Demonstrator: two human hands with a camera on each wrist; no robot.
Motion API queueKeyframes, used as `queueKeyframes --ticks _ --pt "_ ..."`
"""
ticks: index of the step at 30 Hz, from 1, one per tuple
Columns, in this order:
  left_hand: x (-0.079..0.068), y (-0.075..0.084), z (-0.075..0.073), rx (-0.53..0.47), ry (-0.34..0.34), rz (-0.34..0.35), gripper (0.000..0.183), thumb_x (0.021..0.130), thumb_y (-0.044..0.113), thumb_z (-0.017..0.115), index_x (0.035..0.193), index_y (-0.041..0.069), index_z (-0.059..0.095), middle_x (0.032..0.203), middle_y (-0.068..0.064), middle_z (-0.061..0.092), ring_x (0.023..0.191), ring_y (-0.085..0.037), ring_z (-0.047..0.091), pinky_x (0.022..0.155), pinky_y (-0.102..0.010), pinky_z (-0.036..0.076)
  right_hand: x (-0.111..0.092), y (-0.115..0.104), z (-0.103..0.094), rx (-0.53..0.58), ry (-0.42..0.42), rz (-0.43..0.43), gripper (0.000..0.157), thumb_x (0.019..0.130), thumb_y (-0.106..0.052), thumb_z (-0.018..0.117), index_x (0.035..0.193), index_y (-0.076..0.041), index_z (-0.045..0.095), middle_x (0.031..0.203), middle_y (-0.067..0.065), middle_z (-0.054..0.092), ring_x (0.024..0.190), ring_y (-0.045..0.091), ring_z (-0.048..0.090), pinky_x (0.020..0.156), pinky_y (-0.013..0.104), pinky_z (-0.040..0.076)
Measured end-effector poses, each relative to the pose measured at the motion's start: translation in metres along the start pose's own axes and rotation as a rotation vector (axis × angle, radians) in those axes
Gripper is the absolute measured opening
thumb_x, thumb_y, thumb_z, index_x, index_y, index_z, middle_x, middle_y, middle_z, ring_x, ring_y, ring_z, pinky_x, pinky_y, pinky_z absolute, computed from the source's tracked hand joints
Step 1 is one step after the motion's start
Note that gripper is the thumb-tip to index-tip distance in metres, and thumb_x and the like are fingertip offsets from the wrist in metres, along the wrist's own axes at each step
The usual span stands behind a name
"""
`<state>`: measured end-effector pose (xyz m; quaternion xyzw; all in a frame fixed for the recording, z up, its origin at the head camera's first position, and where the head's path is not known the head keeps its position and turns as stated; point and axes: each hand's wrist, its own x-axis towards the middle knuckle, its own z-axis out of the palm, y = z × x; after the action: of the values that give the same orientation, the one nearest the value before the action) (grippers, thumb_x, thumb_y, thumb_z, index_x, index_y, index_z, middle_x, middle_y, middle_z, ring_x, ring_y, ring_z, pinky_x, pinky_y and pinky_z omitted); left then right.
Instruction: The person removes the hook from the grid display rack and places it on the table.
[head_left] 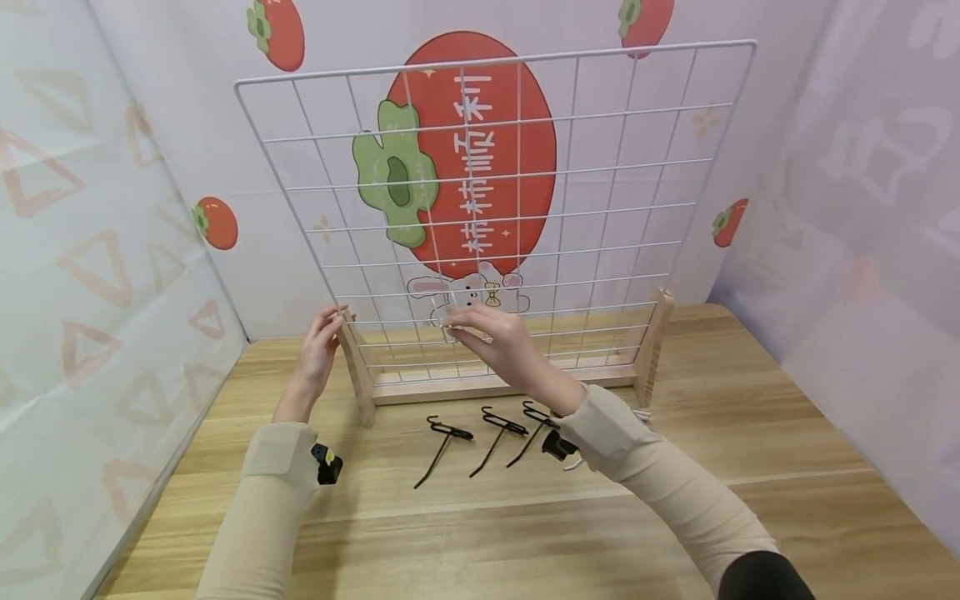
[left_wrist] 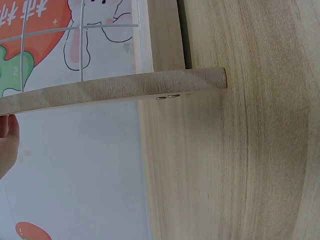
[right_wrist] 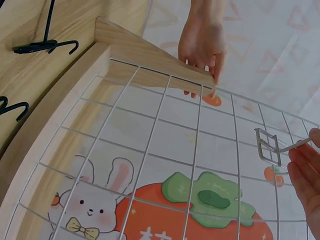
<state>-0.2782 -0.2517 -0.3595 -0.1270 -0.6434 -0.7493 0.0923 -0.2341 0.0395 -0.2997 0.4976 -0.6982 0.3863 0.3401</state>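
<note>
My right hand [head_left: 504, 337] pinches the stem of a white wire hook [right_wrist: 270, 146] between thumb and fingers. The hook's square back frame is close to the white wire grid panel [head_left: 596, 117], left of the middle and low down in the head view. My left hand [head_left: 318, 346] holds the top end of the left upright of the wooden stand [head_left: 354, 371], at the grid's side edge. In the right wrist view the left hand's fingers [right_wrist: 199, 62] lie around that upright's tip. Only part of the left hand shows at the left wrist view's edge.
Several black wire hooks [head_left: 444, 448] lie in a row on the wooden table [head_left: 420, 542] before the stand. White hooks [head_left: 573, 465] partly show beneath the right forearm. Behind the grid hangs a white backdrop [head_left: 300, 175] printed with persimmons and a rabbit.
</note>
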Motion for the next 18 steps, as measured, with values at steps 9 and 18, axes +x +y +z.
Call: queueKeyframes --ticks 9,18 --pt "0.002 0.001 0.001 -0.007 0.005 -0.011 0.017 0.096 0.011 0.034 0.107 0.015 0.046 0.097 0.006 0.053 0.104 -0.013 0.043 0.091 -0.023 0.025 -0.016 0.001 0.001 -0.008 -0.022 0.003 0.018 0.072 0.006 0.067 0.089 0.0 0.064 0.088 0.01 0.065 0.085 0.019 0.061 0.081 0.024 0.046" --pt "0.002 0.001 0.0 -0.007 0.005 -0.02 0.017 0.096 0.012 0.034 0.105 0.018 0.047 0.099 0.005 0.052 0.104 -0.012 0.042 0.091 -0.024 0.025 -0.031 -0.002 0.0 0.031 -0.069 0.036 0.019 0.072 0.007 0.066 0.09 0.0 0.064 0.088 0.011 0.065 0.083 0.018 0.061 0.076 0.021 0.047"
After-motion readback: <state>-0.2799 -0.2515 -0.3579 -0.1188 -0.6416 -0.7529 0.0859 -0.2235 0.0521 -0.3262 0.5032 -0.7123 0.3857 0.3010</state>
